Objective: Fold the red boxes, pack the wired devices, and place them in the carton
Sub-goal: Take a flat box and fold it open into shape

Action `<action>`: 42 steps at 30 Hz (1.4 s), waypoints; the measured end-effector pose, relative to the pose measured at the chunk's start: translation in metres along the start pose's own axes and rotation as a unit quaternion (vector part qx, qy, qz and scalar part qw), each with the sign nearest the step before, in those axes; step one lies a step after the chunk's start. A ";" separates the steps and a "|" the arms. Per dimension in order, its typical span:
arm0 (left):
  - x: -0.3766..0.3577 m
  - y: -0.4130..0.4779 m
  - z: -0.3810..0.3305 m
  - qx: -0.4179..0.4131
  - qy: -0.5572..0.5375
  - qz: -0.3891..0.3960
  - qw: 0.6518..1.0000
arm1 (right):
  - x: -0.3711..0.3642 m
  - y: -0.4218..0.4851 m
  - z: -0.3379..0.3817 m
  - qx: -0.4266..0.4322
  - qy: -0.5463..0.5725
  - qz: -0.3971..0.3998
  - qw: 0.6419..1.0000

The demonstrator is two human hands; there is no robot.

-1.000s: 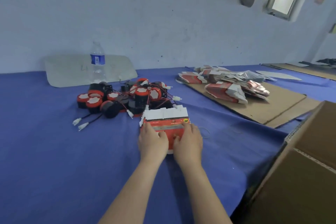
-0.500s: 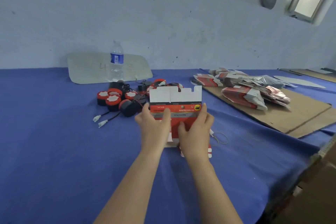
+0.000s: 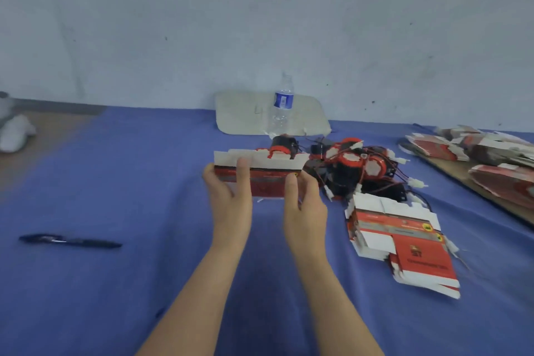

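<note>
Left hand (image 3: pixel 228 196), right hand (image 3: pixel 303 205) apart, each pinching 1 end of flat red-and-white cardboard box (image 3: pixel 265 179), frame centre, raised off blue cloth (image 3: pixel 138 182); likely to pop it open.

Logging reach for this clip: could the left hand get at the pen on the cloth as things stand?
Probably, once freed: the pen lies on open cloth, nothing between, but the left hand grips the red box with the right hand.
</note>
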State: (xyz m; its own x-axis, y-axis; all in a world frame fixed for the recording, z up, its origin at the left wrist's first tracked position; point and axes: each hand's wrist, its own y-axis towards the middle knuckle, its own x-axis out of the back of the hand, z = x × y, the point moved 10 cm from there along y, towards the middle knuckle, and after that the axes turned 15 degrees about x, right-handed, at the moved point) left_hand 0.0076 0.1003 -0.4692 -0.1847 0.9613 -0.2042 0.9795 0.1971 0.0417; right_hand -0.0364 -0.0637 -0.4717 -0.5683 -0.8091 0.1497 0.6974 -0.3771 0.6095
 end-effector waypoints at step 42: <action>-0.004 -0.006 0.041 -0.034 0.181 0.044 0.982 | -0.021 -0.017 -0.034 0.008 -0.117 0.109 0.987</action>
State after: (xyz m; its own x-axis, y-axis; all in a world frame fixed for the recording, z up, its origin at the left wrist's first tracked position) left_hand 0.0054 0.0875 -0.5088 -0.1275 0.9782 0.1638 0.9877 0.1101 0.1114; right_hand -0.0209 -0.0554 -0.5117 -0.4922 -0.7428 0.4538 0.8082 -0.1964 0.5552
